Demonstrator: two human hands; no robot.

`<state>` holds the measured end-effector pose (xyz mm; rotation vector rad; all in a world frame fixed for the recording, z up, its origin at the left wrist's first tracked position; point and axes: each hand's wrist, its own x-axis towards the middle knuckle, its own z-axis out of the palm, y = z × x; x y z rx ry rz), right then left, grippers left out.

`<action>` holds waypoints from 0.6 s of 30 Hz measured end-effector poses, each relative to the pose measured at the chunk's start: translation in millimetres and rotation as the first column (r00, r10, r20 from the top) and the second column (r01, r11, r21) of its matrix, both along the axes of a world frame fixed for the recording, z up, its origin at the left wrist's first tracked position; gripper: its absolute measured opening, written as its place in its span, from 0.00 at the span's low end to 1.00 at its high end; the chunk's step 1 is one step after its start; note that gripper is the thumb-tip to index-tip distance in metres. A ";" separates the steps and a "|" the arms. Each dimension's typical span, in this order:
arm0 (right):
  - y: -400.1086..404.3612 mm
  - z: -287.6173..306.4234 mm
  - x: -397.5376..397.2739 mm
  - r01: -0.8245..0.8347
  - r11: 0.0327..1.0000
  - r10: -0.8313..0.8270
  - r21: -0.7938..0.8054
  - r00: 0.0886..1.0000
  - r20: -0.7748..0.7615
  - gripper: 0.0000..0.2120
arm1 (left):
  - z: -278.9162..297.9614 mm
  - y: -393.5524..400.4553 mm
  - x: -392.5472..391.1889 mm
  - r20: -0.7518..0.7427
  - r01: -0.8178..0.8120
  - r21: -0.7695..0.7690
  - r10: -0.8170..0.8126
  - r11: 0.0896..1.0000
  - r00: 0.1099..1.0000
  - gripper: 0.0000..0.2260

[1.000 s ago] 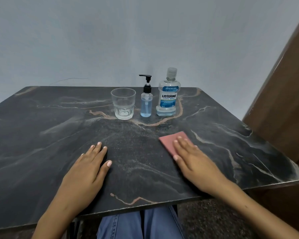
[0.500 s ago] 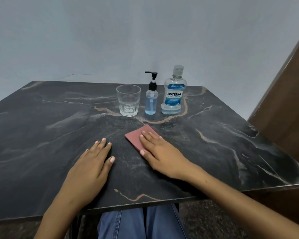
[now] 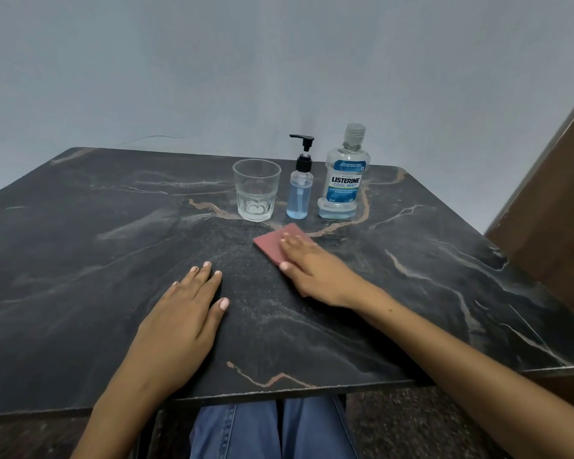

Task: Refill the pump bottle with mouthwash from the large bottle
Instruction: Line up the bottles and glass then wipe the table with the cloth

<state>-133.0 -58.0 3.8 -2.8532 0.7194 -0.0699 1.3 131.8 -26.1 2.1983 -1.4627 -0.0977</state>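
Note:
A small clear pump bottle point(image 3: 299, 193) with a black pump and blue liquid stands at the far middle of the dark marble table point(image 3: 80, 260). Right of it stands the large mouthwash bottle point(image 3: 344, 180), capped, with only a little blue liquid at its bottom. My right hand point(image 3: 315, 270) lies flat, pressing a pink cloth point(image 3: 275, 241) onto the table just in front of the two bottles. My left hand point(image 3: 183, 319) rests flat on the table, fingers spread, holding nothing.
A clear drinking glass point(image 3: 256, 190) stands left of the pump bottle. A brown wooden panel point(image 3: 550, 210) rises at the right edge. The table's near edge runs above my blue-trousered knees point(image 3: 272, 429).
My right hand slid the pink cloth left across the table, then forward towards the bottles. My left hand stayed flat in place.

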 end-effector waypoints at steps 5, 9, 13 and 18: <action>24.2 -7.4 -10.9 -0.226 0.974 0.225 0.023 0.974 0.040 0.26 | 1.8 0.5 -0.7 0.009 -0.002 0.003 0.002 1.000 1.000 0.23; 19.4 -12.2 -13.8 -0.162 0.986 0.164 -0.026 0.985 0.060 0.25 | 0.8 1.8 -0.3 0.009 -0.006 0.001 0.006 1.000 1.000 0.23; 10.8 -4.6 27.5 -0.172 0.985 0.173 -0.006 0.985 0.009 0.25 | 2.7 2.5 -1.4 0.022 -0.021 0.007 0.021 1.000 1.000 0.23; 25.7 -1.2 78.1 -0.332 0.943 0.333 0.042 0.943 -0.020 0.25 | -1.2 15.6 5.1 0.014 -0.133 0.012 0.133 0.991 0.991 0.27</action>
